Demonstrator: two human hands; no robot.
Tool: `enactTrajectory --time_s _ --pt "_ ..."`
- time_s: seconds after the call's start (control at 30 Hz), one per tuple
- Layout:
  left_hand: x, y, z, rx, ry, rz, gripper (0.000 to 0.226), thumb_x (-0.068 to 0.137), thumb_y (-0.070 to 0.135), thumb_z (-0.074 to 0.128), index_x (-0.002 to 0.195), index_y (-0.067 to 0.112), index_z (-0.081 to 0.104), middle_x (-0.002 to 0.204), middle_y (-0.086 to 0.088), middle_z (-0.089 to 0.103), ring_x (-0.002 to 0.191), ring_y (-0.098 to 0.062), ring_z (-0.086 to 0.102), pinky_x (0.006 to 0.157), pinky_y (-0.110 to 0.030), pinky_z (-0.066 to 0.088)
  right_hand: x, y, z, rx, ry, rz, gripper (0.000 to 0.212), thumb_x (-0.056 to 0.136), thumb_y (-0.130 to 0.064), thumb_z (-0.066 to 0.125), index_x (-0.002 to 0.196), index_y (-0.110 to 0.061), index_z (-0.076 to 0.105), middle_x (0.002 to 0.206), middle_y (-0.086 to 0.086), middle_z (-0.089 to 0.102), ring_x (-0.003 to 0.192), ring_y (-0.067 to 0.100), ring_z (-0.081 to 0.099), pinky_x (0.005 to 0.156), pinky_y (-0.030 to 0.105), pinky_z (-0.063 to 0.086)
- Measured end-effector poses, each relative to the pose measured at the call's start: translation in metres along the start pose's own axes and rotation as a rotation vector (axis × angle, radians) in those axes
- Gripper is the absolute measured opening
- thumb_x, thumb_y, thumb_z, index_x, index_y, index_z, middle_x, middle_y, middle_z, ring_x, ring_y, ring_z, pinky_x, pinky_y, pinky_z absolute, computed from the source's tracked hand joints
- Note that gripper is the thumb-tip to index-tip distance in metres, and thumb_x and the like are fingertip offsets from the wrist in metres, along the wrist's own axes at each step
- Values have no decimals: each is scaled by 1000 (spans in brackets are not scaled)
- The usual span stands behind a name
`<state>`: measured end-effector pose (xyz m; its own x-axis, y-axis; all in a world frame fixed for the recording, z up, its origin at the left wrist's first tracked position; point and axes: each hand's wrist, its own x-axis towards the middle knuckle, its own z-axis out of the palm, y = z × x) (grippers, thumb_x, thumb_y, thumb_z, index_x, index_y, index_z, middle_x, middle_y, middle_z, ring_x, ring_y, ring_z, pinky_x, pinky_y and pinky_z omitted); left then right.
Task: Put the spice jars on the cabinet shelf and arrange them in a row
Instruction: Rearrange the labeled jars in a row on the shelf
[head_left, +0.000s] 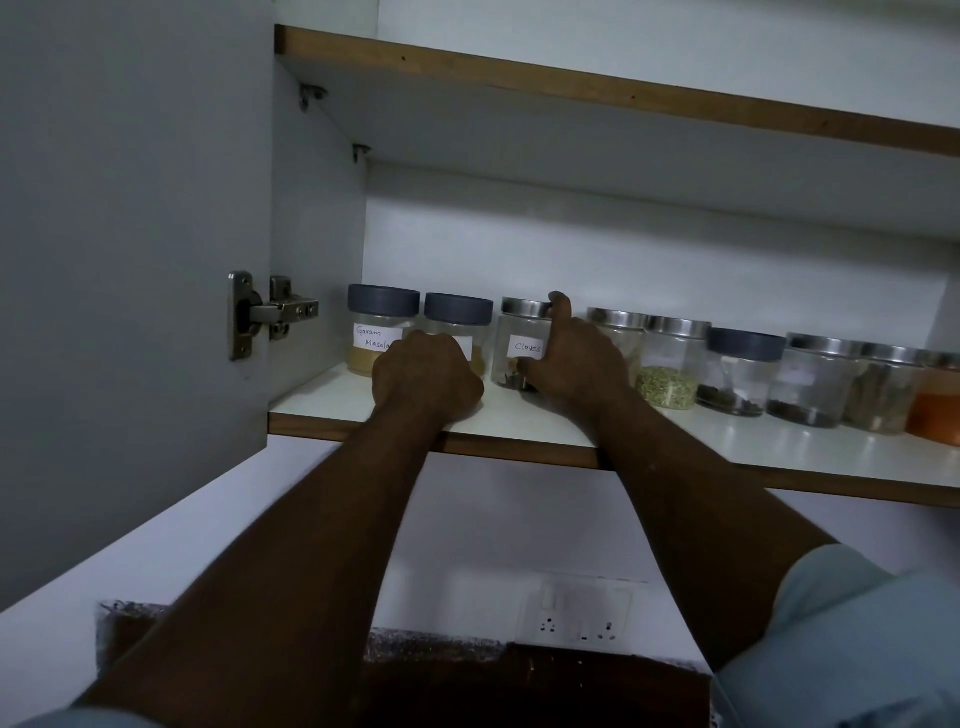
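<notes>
Several clear spice jars stand in a row on the white cabinet shelf. At the left end is the blue-lidded Garam Masala jar, then a second blue-lidded jar, then the steel-lidded Cloves jar. My left hand is curled into a fist on the shelf in front of the two blue-lidded jars, hiding part of their labels; I see nothing held in it. My right hand grips the Cloves jar from its right side, thumb up against the lid.
Right of the Cloves jar the row continues with a steel-lidded jar of green seeds, a blue-lidded jar, more steel-lidded jars and an orange-powder jar. The open cabinet door hangs at left. An upper shelf lies overhead.
</notes>
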<state>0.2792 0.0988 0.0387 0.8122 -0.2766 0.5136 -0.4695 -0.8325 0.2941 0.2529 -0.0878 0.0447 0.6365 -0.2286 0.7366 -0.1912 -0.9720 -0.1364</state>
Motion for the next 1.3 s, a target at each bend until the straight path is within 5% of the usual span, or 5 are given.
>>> enactTrajectory --time_s 0.73,0.9,1.0,1.1,1.3 --pt "3 -3 4 -22 3 -25 60 86 44 70 134 13 57 139 -12 51 117 -31 57 89 -42 50 -1 5 -7 9 62 102 102 81 -64 66 159 -20 17 117 11 68 102 31 67 83 41 57" --pt "1 5 4 -42 10 286 27 88 49 63 95 23 67 92 -1 66 91 -22 64 81 -39 56 -1 20 -28 -93 408 122 71 89 -59 62 143 -17 43 129 11 58 102 30 66 75 35 50" --pt "3 9 4 -93 -18 397 25 85 52 63 78 28 64 73 8 59 79 -17 63 73 -37 56 -1 45 -35 -149 252 128 79 88 -58 66 151 -21 36 146 12 45 115 34 61 86 43 56" --pt "5 13 8 -134 -56 487 22 82 53 64 84 31 71 85 9 65 81 -15 61 71 -34 54 -4 59 -34 -180 62 101 83 86 -58 68 153 -24 34 152 10 41 123 37 57 92 47 55" --pt "2 44 17 -85 -124 561 24 90 42 57 106 34 73 109 5 68 95 -21 63 82 -36 54 -6 73 -42 -149 81 20 80 73 -63 77 135 -24 46 134 3 54 106 27 61 81 39 54"
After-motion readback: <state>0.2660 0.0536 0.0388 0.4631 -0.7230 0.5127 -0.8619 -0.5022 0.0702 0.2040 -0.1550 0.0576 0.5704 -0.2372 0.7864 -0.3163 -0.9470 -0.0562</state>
